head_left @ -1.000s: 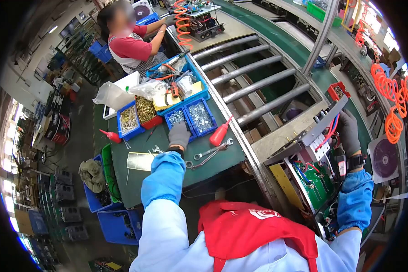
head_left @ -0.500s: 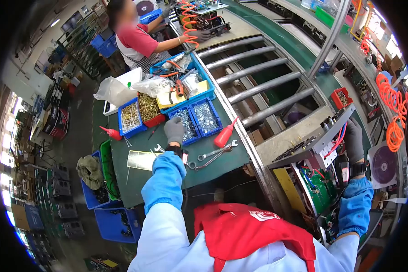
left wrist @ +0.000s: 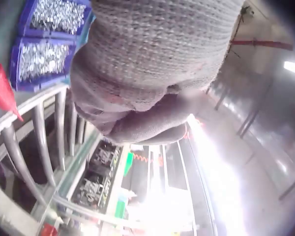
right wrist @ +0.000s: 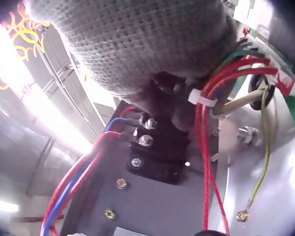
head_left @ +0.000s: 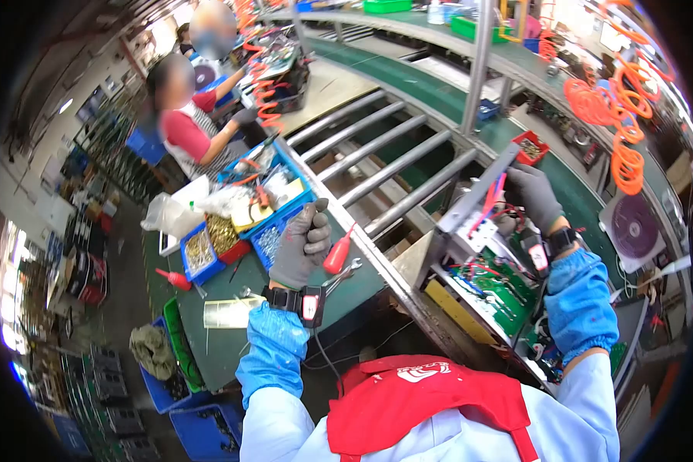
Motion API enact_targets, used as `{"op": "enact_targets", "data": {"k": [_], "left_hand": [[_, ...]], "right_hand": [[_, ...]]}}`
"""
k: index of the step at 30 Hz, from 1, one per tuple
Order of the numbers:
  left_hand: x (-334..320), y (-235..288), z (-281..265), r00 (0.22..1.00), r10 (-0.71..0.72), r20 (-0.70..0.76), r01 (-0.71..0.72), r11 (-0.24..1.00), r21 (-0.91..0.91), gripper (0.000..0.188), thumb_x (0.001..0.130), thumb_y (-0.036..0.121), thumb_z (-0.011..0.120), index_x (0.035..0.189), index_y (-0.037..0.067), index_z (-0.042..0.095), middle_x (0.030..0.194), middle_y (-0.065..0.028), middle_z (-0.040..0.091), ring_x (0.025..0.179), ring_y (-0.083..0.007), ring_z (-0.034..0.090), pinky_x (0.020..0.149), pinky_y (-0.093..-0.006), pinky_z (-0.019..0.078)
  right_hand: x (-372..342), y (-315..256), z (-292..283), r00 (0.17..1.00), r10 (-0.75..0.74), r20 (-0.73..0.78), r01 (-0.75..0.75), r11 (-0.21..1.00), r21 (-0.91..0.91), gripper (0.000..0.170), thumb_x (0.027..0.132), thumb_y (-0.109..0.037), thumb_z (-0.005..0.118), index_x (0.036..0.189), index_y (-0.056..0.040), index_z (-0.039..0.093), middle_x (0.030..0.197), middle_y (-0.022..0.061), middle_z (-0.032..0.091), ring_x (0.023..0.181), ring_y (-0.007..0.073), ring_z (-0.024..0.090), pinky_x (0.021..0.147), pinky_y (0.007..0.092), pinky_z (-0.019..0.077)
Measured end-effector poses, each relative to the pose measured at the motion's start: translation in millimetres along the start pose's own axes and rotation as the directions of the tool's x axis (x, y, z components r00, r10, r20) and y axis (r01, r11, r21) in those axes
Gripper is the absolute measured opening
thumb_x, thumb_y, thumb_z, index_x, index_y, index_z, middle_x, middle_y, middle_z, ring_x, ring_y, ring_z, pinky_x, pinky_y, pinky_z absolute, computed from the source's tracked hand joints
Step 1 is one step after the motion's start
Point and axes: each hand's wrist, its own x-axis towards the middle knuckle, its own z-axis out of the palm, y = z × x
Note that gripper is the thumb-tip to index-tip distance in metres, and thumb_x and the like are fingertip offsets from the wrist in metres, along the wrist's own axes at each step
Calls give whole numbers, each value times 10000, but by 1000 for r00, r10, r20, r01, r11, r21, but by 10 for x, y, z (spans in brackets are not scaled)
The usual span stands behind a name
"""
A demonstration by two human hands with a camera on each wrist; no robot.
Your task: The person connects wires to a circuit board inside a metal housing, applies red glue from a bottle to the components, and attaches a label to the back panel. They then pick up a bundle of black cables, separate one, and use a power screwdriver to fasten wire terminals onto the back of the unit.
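My left hand [head_left: 302,242], gloved in grey, is raised above the bench with its fingers curled; anything small inside them is hidden. Beneath and beside it are blue trays [head_left: 268,240] of small metal parts, also in the left wrist view as trays [left wrist: 43,61]. A red bottle [head_left: 337,254] is just right of that hand. My right hand [head_left: 537,196] grips the tilted metal panel [head_left: 460,212] of an opened unit with a green circuit board [head_left: 504,296]. In the right wrist view, its fingers reach a black block [right wrist: 157,160] on the panel [right wrist: 96,196], beside red wires [right wrist: 205,152].
Metal rollers [head_left: 423,192] run between the bench [head_left: 223,350] and the unit. Wrenches [head_left: 346,271] lie near the red bottle. Another person [head_left: 189,131] works at the back left. Orange coiled hoses [head_left: 627,165] hang at the right; a red tray [head_left: 530,146] is behind the unit.
My left hand has come up out of the blue trays, its fingers now curled. The head view has swung to the right and upward. My right hand stays at the panel.
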Motion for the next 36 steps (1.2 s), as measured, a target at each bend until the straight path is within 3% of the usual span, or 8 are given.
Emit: {"op": "enact_targets", "data": {"k": [7, 13, 18, 24, 27, 29, 31, 36], "left_hand": [[246, -402, 1299, 994, -94, -60, 103, 978, 180, 369, 1003, 75, 505, 1341, -73, 479, 1153, -180, 630, 826, -172, 626, 574, -173, 486], [431, -724, 1920, 980, -114, 161, 38, 910, 413, 352, 982, 83, 533, 1288, -88, 505, 962, -140, 659, 604, -72, 524, 490, -165, 390], [307, -999, 2467, 993, 81, 89, -119, 533, 838, 256, 932, 99, 578, 1140, -15, 672, 796, -40, 637, 592, -40, 506, 495, -185, 389], [335, -1285, 2420, 738, 417, 530, -615, 93, 783, 233, 903, 39, 652, 1121, -38, 677, 923, -96, 706, 878, -112, 661, 771, -251, 529], [421, -1376, 2339, 717, 440, 540, -639, 107, 761, 259, 917, 62, 627, 1146, -48, 677, 969, -95, 716, 888, -119, 658, 798, -256, 527], [411, -1389, 2367, 872, 307, 382, -486, 433, 759, 312, 935, 107, 611, 1207, -40, 652, 879, -45, 673, 817, -88, 633, 727, -242, 513], [492, -1202, 2320, 863, 284, 417, -465, 126, 876, 327, 962, 176, 577, 1200, -37, 650, 777, 7, 584, 677, -61, 550, 611, -207, 458], [763, -871, 1772, 996, 17, -91, 34, 848, 529, 236, 959, 132, 556, 1145, -8, 594, 819, -18, 544, 688, -62, 518, 547, -171, 419]], "right_hand": [[-319, -440, 14, 893, -371, -254, 290, 907, -304, 274, 864, -182, 622, 967, 62, 691, 777, 96, 692, 665, 157, 653, 637, 305, 527], [-940, -820, 402, 933, -343, 109, 352, 932, -81, 245, 903, -184, 625, 997, 32, 691, 775, 49, 656, 684, 130, 629, 648, 283, 519], [-1225, -829, 641, 945, -201, 259, 177, 978, 113, 303, 966, -265, 632, 990, 32, 682, 809, 17, 642, 724, 89, 584, 664, 255, 488], [-1192, -854, 614, 927, -177, 331, 34, 918, 396, 220, 979, -178, 584, 1030, 19, 668, 855, 38, 633, 747, 117, 568, 702, 269, 476], [-1092, -782, 528, 889, -152, 432, -49, 906, 420, 188, 986, -205, 568, 1034, -42, 649, 916, 9, 635, 801, 121, 579, 750, 277, 478], [-1062, -794, 503, 919, -104, 380, -77, 898, 434, 164, 977, -200, 578, 996, -52, 646, 869, 6, 622, 742, 106, 557, 708, 269, 466], [-930, -743, 366, 973, -147, 180, 95, 958, 269, 167, 945, -199, 611, 952, -40, 662, 812, 12, 636, 685, 114, 569, 655, 274, 470], [-388, -207, -37, 924, -303, -234, 173, 875, -453, 298, 813, -253, 690, 918, 24, 726, 791, 146, 707, 744, 229, 679, 708, 341, 525]]}}
